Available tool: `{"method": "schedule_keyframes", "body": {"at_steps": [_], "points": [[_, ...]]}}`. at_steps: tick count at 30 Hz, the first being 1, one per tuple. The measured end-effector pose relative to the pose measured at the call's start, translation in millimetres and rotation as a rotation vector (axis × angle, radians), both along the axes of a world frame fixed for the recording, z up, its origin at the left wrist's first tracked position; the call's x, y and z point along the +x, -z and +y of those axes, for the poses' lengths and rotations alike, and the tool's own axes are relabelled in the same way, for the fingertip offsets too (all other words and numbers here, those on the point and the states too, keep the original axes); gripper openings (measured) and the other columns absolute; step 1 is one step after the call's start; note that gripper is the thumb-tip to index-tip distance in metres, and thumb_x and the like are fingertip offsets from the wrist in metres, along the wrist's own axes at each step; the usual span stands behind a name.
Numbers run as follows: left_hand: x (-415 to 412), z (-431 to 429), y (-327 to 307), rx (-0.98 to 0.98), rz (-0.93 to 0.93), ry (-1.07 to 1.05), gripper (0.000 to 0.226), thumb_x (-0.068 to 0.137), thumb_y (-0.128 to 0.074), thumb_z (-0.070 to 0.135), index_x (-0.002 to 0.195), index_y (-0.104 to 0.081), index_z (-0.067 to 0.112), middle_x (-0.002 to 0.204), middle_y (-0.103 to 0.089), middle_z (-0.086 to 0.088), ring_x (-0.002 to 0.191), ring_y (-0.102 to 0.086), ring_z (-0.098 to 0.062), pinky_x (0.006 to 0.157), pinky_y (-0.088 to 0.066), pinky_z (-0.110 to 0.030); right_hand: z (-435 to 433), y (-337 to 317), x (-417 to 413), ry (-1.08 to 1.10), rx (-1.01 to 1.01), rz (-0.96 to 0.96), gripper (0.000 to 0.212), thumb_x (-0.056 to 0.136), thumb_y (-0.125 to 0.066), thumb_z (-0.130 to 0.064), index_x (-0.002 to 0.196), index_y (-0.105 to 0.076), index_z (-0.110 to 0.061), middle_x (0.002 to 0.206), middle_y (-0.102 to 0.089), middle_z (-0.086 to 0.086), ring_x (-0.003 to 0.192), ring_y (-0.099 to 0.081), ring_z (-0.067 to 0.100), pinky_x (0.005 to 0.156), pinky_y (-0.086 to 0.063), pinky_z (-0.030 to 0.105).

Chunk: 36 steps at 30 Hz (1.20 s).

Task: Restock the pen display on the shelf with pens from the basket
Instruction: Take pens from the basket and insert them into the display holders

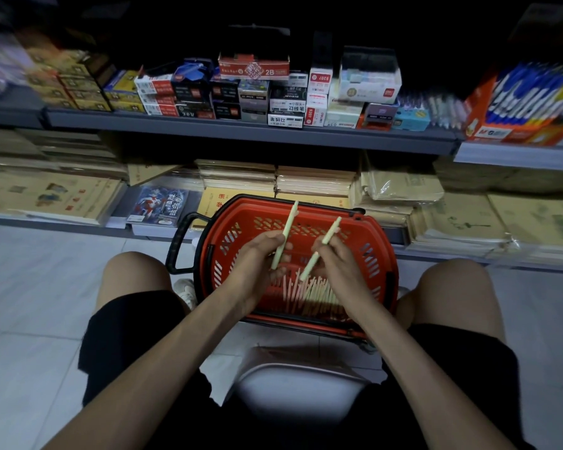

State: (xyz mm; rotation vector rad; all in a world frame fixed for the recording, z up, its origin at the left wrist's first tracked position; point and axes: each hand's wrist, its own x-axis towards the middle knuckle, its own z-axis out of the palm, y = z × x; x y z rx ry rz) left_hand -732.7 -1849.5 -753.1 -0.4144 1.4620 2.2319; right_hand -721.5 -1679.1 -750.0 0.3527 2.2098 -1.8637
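Left hand [257, 258], right hand [338, 261] pinch slim pens [285, 237] over slotted basket [376, 254].

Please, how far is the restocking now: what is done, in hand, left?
Done: nothing that I can confirm on the shelf. In hand: the left hand holds a pale green pen, the right hand a second pen, both above the red basket. Left: a heap of pens lies in the basket, not yet shelved.
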Motion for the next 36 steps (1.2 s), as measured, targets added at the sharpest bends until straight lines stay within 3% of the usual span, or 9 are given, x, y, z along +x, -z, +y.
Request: {"method": "schedule_keyframes", "body": {"at_steps": [4,7,11,15,17,21,26,30,36], "points": [[-10.7,-6.1,-17.4,0.08,0.044,0.011,0.015,0.101,-0.06,0.019,0.113,-0.064,0.012,0.092,-0.063,-0.003,0.083,-0.061,-0.014,0.08,-0.052,-0.031,-8.4,-24.0,-15.3,0.01,0.074,0.103,0.022,0.111,-0.043,-0.022,0.098,-0.06,-0.016,0.091,-0.064,0.008,0.082,-0.064,0.021,0.081,-0.059,0.042],[-22.0,-6.1,-33.6,0.134,0.091,-0.016,0.023,0.1,-0.064,0.022,0.119,-0.065,0.009,0.092,-0.062,-0.003,0.086,-0.06,-0.014,0.08,-0.054,-0.03,-14.6,-60.1,-30.9,0.021,0.091,0.208,0.017,0.103,-0.055,-0.014,0.107,-0.07,-0.022,0.089,-0.066,0.001,0.073,-0.058,0.012,0.069,-0.047,0.028],[-37.8,2.3,-64.6,0.121,0.18,-0.02,0.035,0.101,-0.065,0.028,0.129,-0.067,0.007,0.101,-0.063,-0.002,0.086,-0.061,-0.01,0.078,-0.054,-0.028,-21.8,-109.2,-49.4,0.022,0.026,0.324,0.015,0.095,-0.074,-0.019,0.107,-0.076,-0.01,0.091,-0.074,-0.003,0.073,-0.067,-0.008,0.067,-0.046,0.008],[-51.6,11.4,-101.4,0.074,0.288,-0.053,0.028,0.103,-0.062,0.03,0.125,-0.072,0.016,0.106,-0.071,-0.003,0.098,-0.065,-0.015,0.085,-0.053,-0.032,-21.5,-144.3,-72.5,0.059,0.042,0.454,0.012,0.09,-0.079,-0.013,0.099,-0.077,-0.006,0.088,-0.075,0.002,0.077,-0.074,0.006,0.074,-0.061,0.026],[-56.9,13.4,-121.7,-0.017,0.389,-0.082,0.027,0.103,-0.062,0.031,0.122,-0.074,0.015,0.113,-0.075,-0.009,0.105,-0.068,-0.019,0.089,-0.055,-0.035,-19.6,-163.0,-81.5,0.062,0.048,0.514,0.013,0.091,-0.079,-0.012,0.099,-0.075,-0.003,0.088,-0.074,0.001,0.072,-0.072,0.001,0.068,-0.059,0.021],[-75.4,6.4,-165.2,-0.289,0.712,-0.16,0.023,0.102,-0.066,0.026,0.12,-0.076,0.017,0.114,-0.078,0.002,0.109,-0.071,-0.012,0.089,-0.06,-0.033,-15.9,-203.8,-101.8,0.056,0.113,0.667,0.006,0.087,-0.084,-0.018,0.089,-0.079,-0.021,0.088,-0.079,-0.008,0.086,-0.075,0.007,0.081,-0.059,0.03],[-115.8,0.0,-235.3,-0.409,0.949,-0.24,0.014,0.092,-0.076,0.007,0.105,-0.079,0.009,0.097,-0.081,-0.003,0.09,-0.074,-0.008,0.082,-0.057,-0.023,-18.2,-269.0,-128.5,0.074,0.055,0.808,0.014,0.084,-0.085,-0.011,0.088,-0.08,-0.023,0.083,-0.08,-0.008,0.082,-0.076,0.005,0.075,-0.058,0.022],[-142.1,-0.7,-291.2,-0.475,1.065,-0.294,0.009,0.09,-0.078,0.006,0.098,-0.08,0.01,0.09,-0.08,-0.002,0.085,-0.073,-0.007,0.078,-0.056,-0.017,-21.8,-322.8,-152.5,0.096,0.101,0.899,0.009,0.083,-0.086,-0.016,0.088,-0.082,-0.022,0.083,-0.08,-0.008,0.083,-0.076,0.005,0.085,-0.062,0.03],[-178.5,-5.3,-369.6,-0.583,1.176,-0.364,0.013,0.088,-0.076,0.002,0.081,-0.079,0.012,0.071,-0.076,-0.003,0.064,-0.069,-0.007,0.062,-0.049,-0.017,-33.2,-392.2,-199.3,0.137,0.138,1.003,0.011,0.08,-0.086,-0.014,0.078,-0.078,-0.022,0.073,-0.078,-0.004,0.075,-0.078,0.012,0.082,-0.064,0.042]]}}
